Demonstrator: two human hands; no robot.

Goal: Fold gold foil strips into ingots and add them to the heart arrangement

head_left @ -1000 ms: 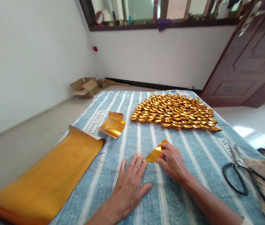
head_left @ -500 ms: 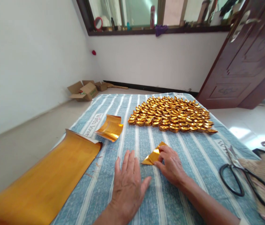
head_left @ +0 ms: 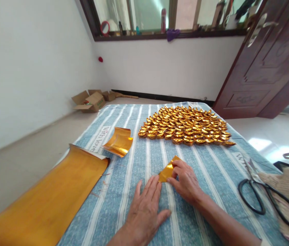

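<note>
The right hand pinches a small folded gold foil paper against the striped blue cloth, near the middle of the table's front half. The left hand lies flat and spread, fingertips just touching the paper's lower-left tip. The slick foil could slide under the pressing fingers, skewing the crease, and a hard drag might tear it. The piece's long axis runs diagonally, its lower corner pointing toward the left hand and its upper corner toward the massed gold paper ingots beyond. Black scissors lie well apart, right.
</note>
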